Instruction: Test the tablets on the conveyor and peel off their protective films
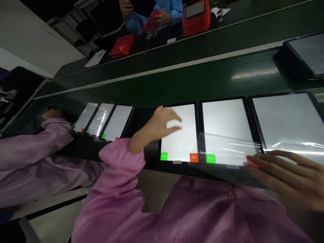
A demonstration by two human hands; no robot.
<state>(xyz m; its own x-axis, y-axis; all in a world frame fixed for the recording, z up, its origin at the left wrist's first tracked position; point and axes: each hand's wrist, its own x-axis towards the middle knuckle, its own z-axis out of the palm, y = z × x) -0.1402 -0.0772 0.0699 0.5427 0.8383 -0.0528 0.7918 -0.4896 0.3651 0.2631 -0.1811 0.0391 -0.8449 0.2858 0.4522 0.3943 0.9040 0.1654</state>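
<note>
Three lit tablets lie side by side before me: a left tablet (pixel 179 135), a middle tablet (pixel 225 118) and a right tablet (pixel 286 114). Each screen is white; green Pass and red Fail boxes show along the left one's bottom. My left hand (pixel 162 123) hovers over the left tablet, thumb and fingers apart, holding nothing. Across the lower half of the middle tablet stretches a clear plastic film (pixel 227 143). At its right end is my right hand (pixel 291 175), blurred, fingers close together and apparently gripping the film's edge; the fingertips partly cover the middle tablet's red box.
Three more lit tablets (pixel 105 121) lie to the left, near a co-worker's pink sleeve (pixel 57 131). Across the green bench (pixel 202 81), another person in blue handles a red pouch (pixel 152 21) beside a red stack (pixel 196 23). A dark-framed tablet (pixel 308 54) sits at far right.
</note>
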